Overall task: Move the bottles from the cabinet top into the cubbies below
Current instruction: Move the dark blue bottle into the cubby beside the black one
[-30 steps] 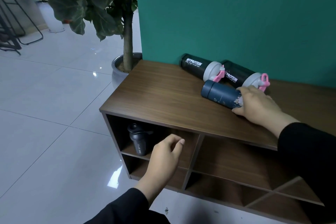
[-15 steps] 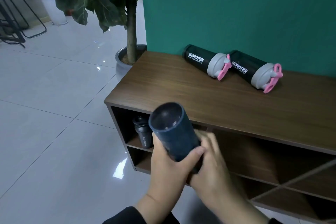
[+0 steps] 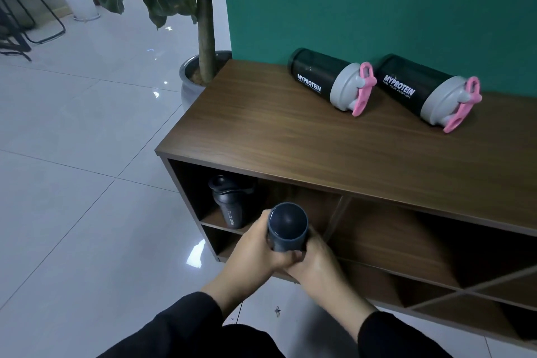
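Observation:
Both hands grip a dark blue bottle (image 3: 287, 225), its round end facing me, in front of the upper left cubby (image 3: 305, 206) of the brown wooden cabinet (image 3: 290, 139). My left hand (image 3: 255, 250) wraps its left side. My right hand (image 3: 315, 261) holds it from the right and below. Inside that cubby a black sport bottle (image 3: 229, 202) stands upright at the left. Two dark shaker bottles with grey lids and pink loops lie on the cabinet top against the wall, one at the left (image 3: 328, 81) and one at the right (image 3: 421, 90).
A green wall (image 3: 377, 3) backs the cabinet. A potted tree in a grey pot (image 3: 189, 78) stands at the cabinet's left end. Glossy white floor tiles (image 3: 72, 183) spread to the left. Black metal chair legs (image 3: 26, 32) stand far left. Other cubbies (image 3: 406, 238) lie to the right.
My right hand lifted the dark blue bottle off the cabinet top and my left hand joined it. Both have since lowered the bottle to the front of the upper left cubby.

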A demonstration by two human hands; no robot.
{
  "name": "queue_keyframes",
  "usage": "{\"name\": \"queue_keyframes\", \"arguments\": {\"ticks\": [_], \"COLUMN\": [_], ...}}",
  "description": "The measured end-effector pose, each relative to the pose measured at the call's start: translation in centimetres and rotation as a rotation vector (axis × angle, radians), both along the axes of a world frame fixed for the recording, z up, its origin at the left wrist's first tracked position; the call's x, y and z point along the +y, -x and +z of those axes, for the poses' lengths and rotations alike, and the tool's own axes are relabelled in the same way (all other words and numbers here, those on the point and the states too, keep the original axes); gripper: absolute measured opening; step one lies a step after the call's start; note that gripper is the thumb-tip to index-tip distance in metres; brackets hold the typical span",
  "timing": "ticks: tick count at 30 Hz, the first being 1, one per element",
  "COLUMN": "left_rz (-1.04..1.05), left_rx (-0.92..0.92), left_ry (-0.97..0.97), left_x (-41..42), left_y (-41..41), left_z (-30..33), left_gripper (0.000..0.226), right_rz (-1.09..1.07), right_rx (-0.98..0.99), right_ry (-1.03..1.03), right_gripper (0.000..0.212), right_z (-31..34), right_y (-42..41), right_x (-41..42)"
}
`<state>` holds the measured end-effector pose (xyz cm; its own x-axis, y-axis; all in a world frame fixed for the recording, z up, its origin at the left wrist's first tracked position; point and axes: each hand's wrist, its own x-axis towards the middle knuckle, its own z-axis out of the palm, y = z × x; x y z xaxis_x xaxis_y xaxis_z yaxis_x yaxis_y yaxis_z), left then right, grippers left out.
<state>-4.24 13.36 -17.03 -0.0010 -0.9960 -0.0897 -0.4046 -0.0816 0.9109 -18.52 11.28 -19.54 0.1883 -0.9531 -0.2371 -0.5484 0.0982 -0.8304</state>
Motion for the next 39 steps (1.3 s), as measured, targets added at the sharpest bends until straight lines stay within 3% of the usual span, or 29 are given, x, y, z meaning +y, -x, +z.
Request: {"name": "queue_keyframes", "arguments": {"ticks": [8, 11, 15, 20, 28, 34, 37, 39], "left_rz": [0.066, 0.098, 0.134, 0.154, 0.132, 0.048, 0.066, 0.130], "left_rx": [-0.068, -0.059, -0.078, -0.066, -0.016, 0.044, 0.086, 0.028], "left_ry": [0.001, -0.020, -0.063, -0.118, -0.119, -0.095, -0.094, -0.067], "left_x": [-5.0, -6.5, -8.3, -9.0, -8.9, -7.6, -5.9, -4.4], "left_y": [1.3, 1.5, 2.2, 2.1, 1.8, 0.9, 0.8, 0.8], "left_z": [-2.0, -2.4, -2.6, -2.9, -3.0, -3.0, -2.5, -2.1], "left_gripper": [0.063, 0.062, 0.055, 0.056, 0.054, 0.069, 0.090, 0.074], "right_rz": [-0.122, -0.189, -0.311, -0.343, -0.304, -0.268, -0.248, -0.231], "right_rx": [-0.065, -0.083, -0.283, -0.375, -0.231, -0.182, -0.170, -0.174], "right_ry": [-0.042, -0.019, -0.135, -0.133, -0.040, -0.098, -0.077, 0.001], "right_gripper": [0.063, 0.039, 0.051, 0.053, 0.038, 0.079, 0.063, 0.035], "right_z": [-1.5, -2.1, -2.6, -3.1, -4.3, -4.6, -3.3, -1.7], "right_y": [-0.8, -1.1, -1.7, -2.0, -2.1, -1.4, -0.6, 0.2], "right_x": [-3.3, -4.7, -6.0, -6.3, -5.3, -3.0, -0.5, 1.0]}}
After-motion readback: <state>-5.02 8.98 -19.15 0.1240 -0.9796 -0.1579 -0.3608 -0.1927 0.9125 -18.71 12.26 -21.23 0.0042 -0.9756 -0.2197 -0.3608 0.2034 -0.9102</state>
